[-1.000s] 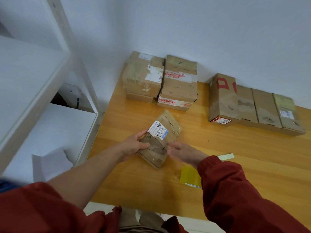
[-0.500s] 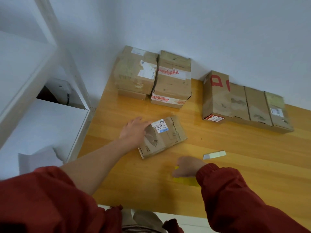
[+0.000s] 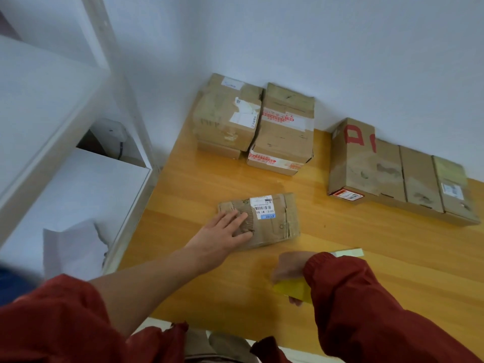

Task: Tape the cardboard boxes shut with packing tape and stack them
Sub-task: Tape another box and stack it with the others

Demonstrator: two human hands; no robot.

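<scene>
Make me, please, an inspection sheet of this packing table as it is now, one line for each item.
Surface: wooden table, in good light.
Job's things: small labelled cardboard box lying flat mid-table; left box stack and right box stack side by side at the wall; row of boxes further right. No tape roll seen.
Clutter: pale strip; yellow flat item.
Hands: left hand flat on the small box; right hand, blurred, seems to grip the yellow item.
Cables: dark cable on the shelf.
Surroundings: white shelf unit at the left, with white paper; white wall.
</scene>
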